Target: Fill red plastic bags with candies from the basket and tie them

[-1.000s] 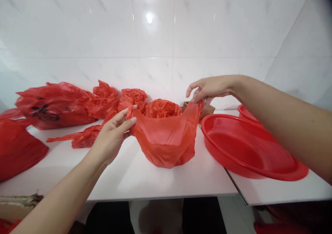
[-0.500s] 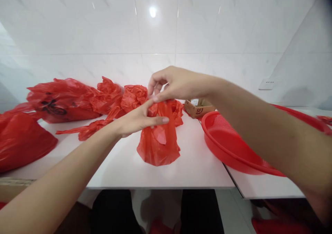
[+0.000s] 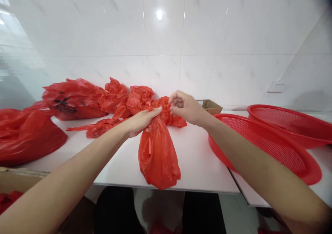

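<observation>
My left hand (image 3: 144, 121) is closed around the gathered neck of a red plastic bag (image 3: 160, 158). The bag hangs down over the white table near its front edge, its lower part loose and rounded. A short tuft of the neck sticks up above my left thumb. To the right of the neck, my right hand (image 3: 185, 106) is raised with its fingers curled in loosely and nothing seen in them. It is apart from the held bag. Just behind both hands lies a crumpled red bag (image 3: 178, 120).
More red bags (image 3: 75, 100) line the wall, and a large one (image 3: 28, 135) sits at the left. Two red mesh baskets (image 3: 308, 170) stand at the right, with a small cardboard box (image 3: 214, 107) behind. A cardboard carton (image 3: 23, 180) is at the lower left.
My right hand has come away from the top of the bag and moved right and down. The bag now hangs longer and fuller from my left hand, gathered at its neck.
</observation>
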`<action>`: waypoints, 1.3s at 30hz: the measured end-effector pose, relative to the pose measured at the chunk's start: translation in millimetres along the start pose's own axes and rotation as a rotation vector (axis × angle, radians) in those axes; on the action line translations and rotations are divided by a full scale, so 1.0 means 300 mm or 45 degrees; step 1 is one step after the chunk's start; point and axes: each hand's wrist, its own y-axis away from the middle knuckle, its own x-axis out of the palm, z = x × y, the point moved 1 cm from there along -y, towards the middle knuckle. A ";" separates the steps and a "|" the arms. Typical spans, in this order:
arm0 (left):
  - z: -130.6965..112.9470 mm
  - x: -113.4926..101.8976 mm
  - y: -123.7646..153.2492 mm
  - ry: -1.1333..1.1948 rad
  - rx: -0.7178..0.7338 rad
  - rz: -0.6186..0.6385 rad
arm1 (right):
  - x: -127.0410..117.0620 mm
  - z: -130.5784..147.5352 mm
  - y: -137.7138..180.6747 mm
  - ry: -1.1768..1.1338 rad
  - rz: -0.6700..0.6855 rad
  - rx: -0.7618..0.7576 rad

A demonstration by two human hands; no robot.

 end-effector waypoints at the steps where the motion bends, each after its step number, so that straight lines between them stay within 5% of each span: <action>1: 0.001 -0.003 0.004 -0.034 0.001 0.011 | -0.001 0.021 0.016 -0.058 -0.058 -0.004; 5: 0.005 -0.013 0.011 -0.109 0.039 0.129 | 0.014 0.067 0.063 -0.118 -0.064 -0.045; 12: 0.032 -0.006 -0.016 -0.030 0.057 0.055 | 0.074 -0.063 0.036 0.065 -0.081 0.014; 15: 0.039 -0.012 -0.021 0.044 0.083 0.072 | 0.081 -0.020 0.061 -0.072 -0.207 -0.081; 17: 0.034 -0.019 -0.017 0.062 0.134 0.130 | 0.089 0.022 0.087 -0.138 -0.086 -0.137; 19: 0.023 -0.024 -0.007 -0.021 0.202 0.189 | 0.097 0.036 0.102 -0.170 -0.008 -0.168; 23: 0.011 -0.006 0.015 -0.349 0.283 0.290 | 0.111 -0.054 0.086 -0.278 -0.212 0.000; 26: 0.032 0.025 0.020 -0.664 0.409 0.145 | 0.141 -0.147 0.076 -0.296 -0.109 0.211; 31: 0.088 0.061 0.015 -1.088 0.780 -0.377 | 0.182 -0.196 0.105 -0.455 0.040 0.210; 34: 0.099 0.065 0.014 -1.021 0.842 -0.361 | 0.177 -0.193 0.116 -0.436 0.083 0.231; 39: 0.131 0.027 0.012 -0.946 0.616 -0.221 | 0.117 -0.249 0.106 -0.079 -0.105 0.218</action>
